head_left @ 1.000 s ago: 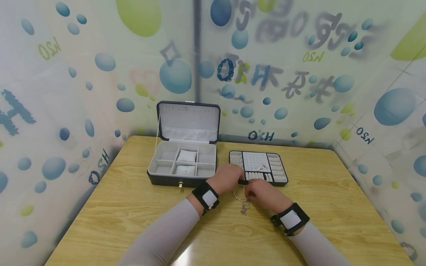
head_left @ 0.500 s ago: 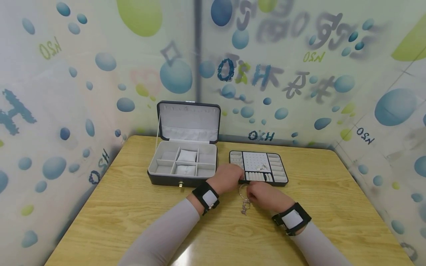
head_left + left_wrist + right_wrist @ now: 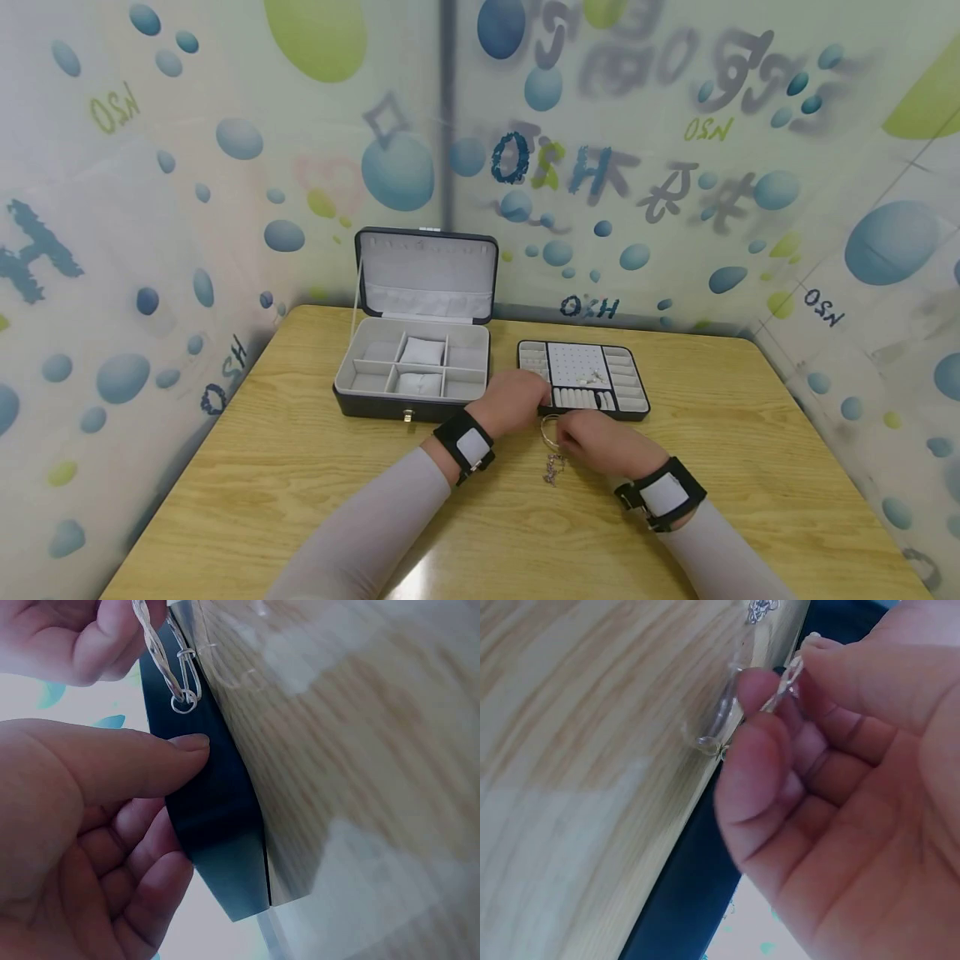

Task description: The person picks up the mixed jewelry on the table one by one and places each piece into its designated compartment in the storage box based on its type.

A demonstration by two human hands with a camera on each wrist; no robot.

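Note:
A silver twisted bangle (image 3: 550, 435) hangs in front of the black-edged jewelry tray (image 3: 628, 416). My right hand (image 3: 609, 443) pinches this bangle between thumb and fingers, as the right wrist view shows on the twisted band (image 3: 784, 684). My left hand (image 3: 512, 402) grips the tray's front edge, thumb on the dark outer wall (image 3: 214, 799) and the other fingers curled on its far side. The bangle's small loop end lies over that wall in the left wrist view. A fine silver chain (image 3: 553, 471) lies on the table just below the bangle.
Left of the tray stands an open jewelry box (image 3: 375, 407), its lid (image 3: 427, 271) raised. Two white cushions (image 3: 422, 351) sit in its compartments. Small jewelry (image 3: 592, 378) lies on the tray's dotted panel. A patterned wall (image 3: 637, 250) rises behind the wooden table (image 3: 262, 483).
My right hand has shifted slightly right and down, and the bangle has moved right and turned with it. The left hand stays at the tray.

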